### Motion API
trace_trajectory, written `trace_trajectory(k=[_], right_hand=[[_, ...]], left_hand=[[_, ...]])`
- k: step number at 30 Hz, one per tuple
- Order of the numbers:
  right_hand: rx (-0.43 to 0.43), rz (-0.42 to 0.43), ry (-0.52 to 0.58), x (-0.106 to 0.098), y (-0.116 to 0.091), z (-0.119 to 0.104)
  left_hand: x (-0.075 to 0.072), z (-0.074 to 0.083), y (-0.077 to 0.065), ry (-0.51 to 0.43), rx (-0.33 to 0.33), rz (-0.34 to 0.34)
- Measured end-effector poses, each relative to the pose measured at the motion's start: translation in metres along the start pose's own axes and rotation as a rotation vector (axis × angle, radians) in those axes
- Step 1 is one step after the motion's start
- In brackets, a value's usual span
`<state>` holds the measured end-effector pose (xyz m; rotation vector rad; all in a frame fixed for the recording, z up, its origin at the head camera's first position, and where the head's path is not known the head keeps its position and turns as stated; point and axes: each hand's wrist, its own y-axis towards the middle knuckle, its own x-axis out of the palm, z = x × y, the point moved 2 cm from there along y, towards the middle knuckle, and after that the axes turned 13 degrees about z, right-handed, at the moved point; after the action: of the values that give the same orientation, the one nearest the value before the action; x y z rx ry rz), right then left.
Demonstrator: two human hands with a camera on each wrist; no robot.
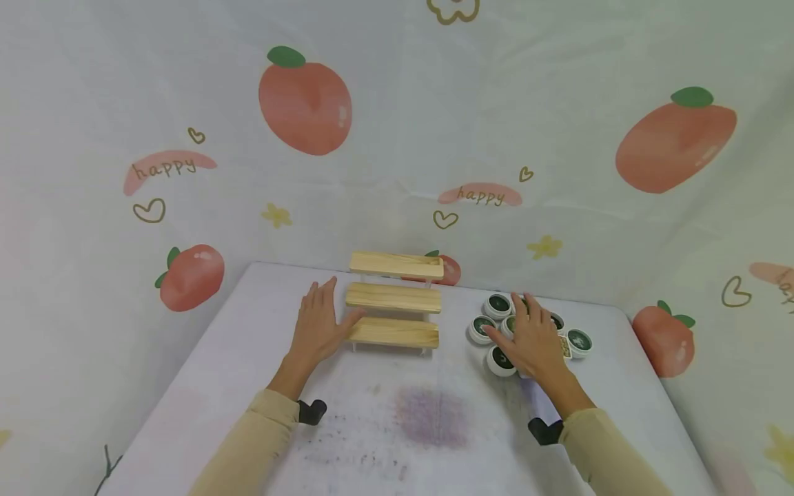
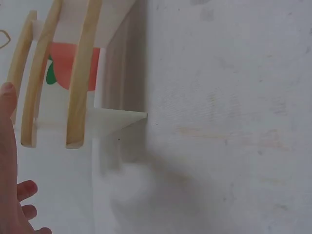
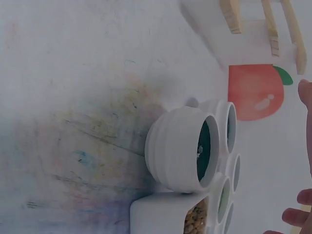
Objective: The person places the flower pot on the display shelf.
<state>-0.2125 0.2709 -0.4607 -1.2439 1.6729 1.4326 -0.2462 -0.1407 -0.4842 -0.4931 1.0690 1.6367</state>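
Observation:
A small three-tier stand with wooden shelves [image 1: 392,297] on white supports stands near the back of the table. My left hand [image 1: 318,327] is spread at its left side, the thumb overlapping the end of the lowest shelf in the head view; it holds nothing. At the right, several round white pots [image 1: 501,361] with dark green insides are clustered together. Over them my right hand [image 1: 528,341] hovers with fingers extended and nothing in its grasp, hiding part of the group. A square white pot [image 3: 161,214] filled with tan pebbles sits beside a round pot in the right wrist view.
The white tabletop [image 1: 347,413] bears a purple stain [image 1: 432,417] and faint smudges in front of the stand. A cloth backdrop [image 1: 397,124] printed with red fruit and "happy" lettering rises behind and beside the table. Dark wrist-camera mounts show at both cuffs.

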Motion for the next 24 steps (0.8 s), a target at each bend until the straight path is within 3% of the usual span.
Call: trace_trajectory(k=[5,11,16,20,24], right_hand=[[-0.001,0.063,0.069,-0.004,-0.01,0.002],[-0.038,0.182,0.156,-0.006,-0.023,0.004],[-0.061,0.273,0.254,-0.005,-0.034,0.01],[-0.053,0.309,0.323,-0.006,-0.045,0.017],[0.014,0.326,0.345,-0.005,-0.056,0.025]], left_hand=[[0.003,-0.003,-0.007,-0.037,-0.048,-0.022],[0.007,-0.008,-0.013,-0.059,-0.054,-0.015],[0.01,-0.013,-0.017,-0.135,-0.072,-0.05],[0.013,-0.016,-0.021,-0.188,-0.109,-0.089],[0.018,-0.019,-0.023,-0.225,-0.143,-0.1]])
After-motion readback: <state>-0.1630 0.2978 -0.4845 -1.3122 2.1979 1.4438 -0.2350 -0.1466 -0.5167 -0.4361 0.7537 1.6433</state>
